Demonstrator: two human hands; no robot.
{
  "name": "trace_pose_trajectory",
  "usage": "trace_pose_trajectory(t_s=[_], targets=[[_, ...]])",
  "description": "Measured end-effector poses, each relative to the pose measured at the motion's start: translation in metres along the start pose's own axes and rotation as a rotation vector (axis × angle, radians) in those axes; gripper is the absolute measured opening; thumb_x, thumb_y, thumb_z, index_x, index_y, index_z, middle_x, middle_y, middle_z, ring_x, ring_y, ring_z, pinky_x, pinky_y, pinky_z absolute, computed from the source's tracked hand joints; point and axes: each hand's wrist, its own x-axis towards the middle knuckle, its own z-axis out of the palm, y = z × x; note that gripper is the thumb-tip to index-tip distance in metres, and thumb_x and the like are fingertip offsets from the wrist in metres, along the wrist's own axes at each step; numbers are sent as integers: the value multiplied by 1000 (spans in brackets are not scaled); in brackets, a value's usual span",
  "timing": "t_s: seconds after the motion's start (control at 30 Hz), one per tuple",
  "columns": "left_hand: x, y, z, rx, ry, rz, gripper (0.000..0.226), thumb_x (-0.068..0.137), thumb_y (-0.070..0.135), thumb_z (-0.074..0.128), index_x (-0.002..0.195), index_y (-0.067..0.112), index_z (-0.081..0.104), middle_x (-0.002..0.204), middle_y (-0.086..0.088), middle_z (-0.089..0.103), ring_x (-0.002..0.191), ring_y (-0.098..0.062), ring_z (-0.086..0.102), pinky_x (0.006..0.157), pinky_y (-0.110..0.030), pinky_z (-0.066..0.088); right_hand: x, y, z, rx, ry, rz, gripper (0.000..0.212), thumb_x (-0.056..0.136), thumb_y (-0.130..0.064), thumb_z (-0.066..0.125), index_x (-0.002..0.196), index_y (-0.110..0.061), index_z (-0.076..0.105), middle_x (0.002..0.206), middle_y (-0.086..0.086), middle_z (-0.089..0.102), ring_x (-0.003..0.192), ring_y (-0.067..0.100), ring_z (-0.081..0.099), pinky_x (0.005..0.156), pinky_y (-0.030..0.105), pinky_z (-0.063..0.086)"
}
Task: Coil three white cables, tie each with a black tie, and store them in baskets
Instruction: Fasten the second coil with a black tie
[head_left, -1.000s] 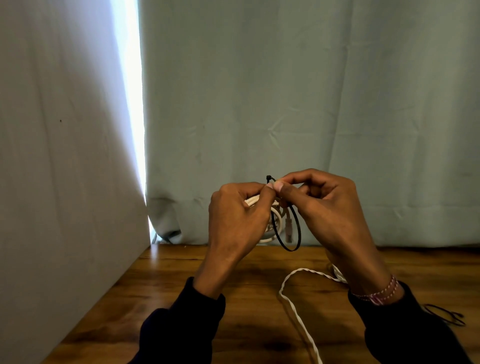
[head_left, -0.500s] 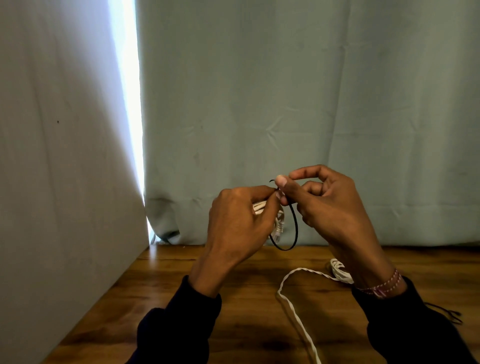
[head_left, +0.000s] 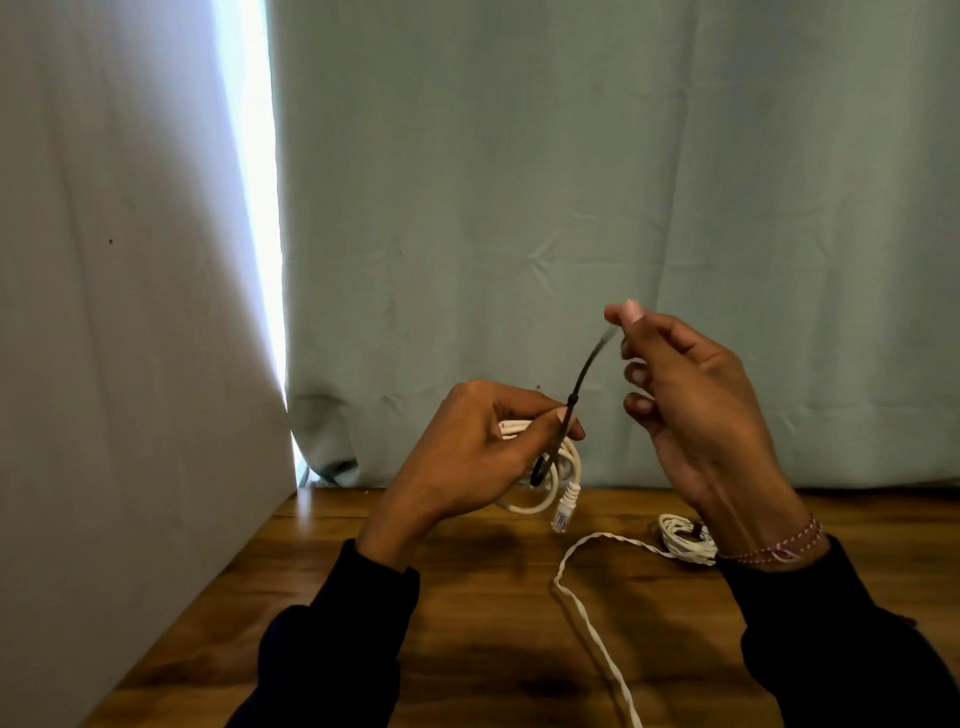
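Since the earlier frame, the right hand (head_left: 691, 410) has drawn up and right, pinching the black tie's (head_left: 581, 375) tail taut. The left hand (head_left: 483, 452) grips the coiled white cable (head_left: 556, 478) above the worktop (head_left: 467, 597), tie cinched around it.

Premises appear to be a makeshift recording corner, type otherwise undetermined: wooden table (head_left: 467, 649), pale green cloth backdrop (head_left: 571, 208), grey cloth (head_left: 114, 312) at left, daylight gap (head_left: 254, 208) between them.

A wooden table (head_left: 467, 649) stands against a pale green curtain (head_left: 571, 208), with a white wall (head_left: 104, 312) on the left.
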Motion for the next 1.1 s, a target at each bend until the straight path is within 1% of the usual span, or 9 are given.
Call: trace_pose_trajectory(t_s=[0.13, 0.27, 0.37, 0.47, 0.6, 0.73, 0.8, 0.97, 1.1], targets=[[1, 0, 1, -19, -11, -8, 21, 99, 24, 61, 97, 17, 80, 90, 9, 77, 86, -5, 72, 82, -30, 58, -1, -4, -3, -223, -177, 79, 57, 62, -66, 71, 98, -22, 80, 82, -8, 64, 73, 10, 48, 54, 20, 38], [1, -1, 0, -64, 9, -43, 22, 100, 24, 60, 96, 15, 80, 86, 7, 78, 84, -9, 73, 85, -37, 59, 0, -5, -5, -229, -336, 106, 58, 74, -69, 58, 94, -21, 81, 84, -2, 66, 72, 12, 54, 56, 22, 40], [2, -1, 0, -98, 16, -56, 22, 100, 23, 60, 96, 15, 80, 85, 6, 78, 83, -10, 73, 85, -37, 59, 2, -5, -10, -278, -383, 8, 48, 73, -60, 64, 95, -21, 81, 87, -1, 72, 71, 9, 58, 60, 22, 46], [1, 0, 1, -97, 5, -52, 22, 99, 23, 60, 95, 15, 81, 86, 8, 78, 83, -8, 73, 82, -30, 58, 2, 0, -11, -366, -338, -107, 32, 72, -47, 72, 89, -21, 80, 84, -1, 73, 70, 7, 60, 63, 22, 48], [1, -1, 3, -123, -13, -52, 22, 99, 23, 61, 93, 15, 81, 81, 10, 76, 79, -5, 71, 74, -18, 51, 6, 5, -9, -205, -90, -165, 23, 81, -42, 73, 95, -24, 79, 83, -3, 72, 70, 6, 58, 62, 23, 49], [2, -1, 4, -128, -8, -42, 23, 99, 23, 61, 92, 15, 81, 80, 11, 76, 78, -4, 71, 73, -16, 49, 5, 0, -12, -392, -274, -63, 41, 71, -57, 71, 100, -30, 78, 91, -9, 75, 72, 2, 65, 65, 24, 51], [2, -1, 4, -123, -15, -46, 23, 99, 23, 60, 93, 16, 81, 81, 10, 77, 78, -5, 71, 74, -16, 50, 4, 2, -11, -475, -350, -32, 31, 76, -52, 70, 89, -26, 79, 92, -9, 76, 76, 5, 66, 67, 26, 51], [2, -2, 4, -150, -18, -53, 22, 99, 22, 61, 93, 14, 80, 80, 7, 77, 78, -7, 72, 74, -19, 51, 5, 5, -7, -322, -111, -146, 23, 83, -48, 70, 87, -28, 79, 90, -5, 75, 70, 2, 59, 63, 24, 50], [2, -4, 4, -132, -17, -43, 21, 99, 20, 60, 96, 14, 80, 84, 6, 78, 81, -8, 73, 77, -21, 52, 3, 3, -9, -482, -378, -79, 31, 80, -50, 67, 91, -23, 79, 93, -9, 77, 80, 4, 71, 69, 28, 51]])
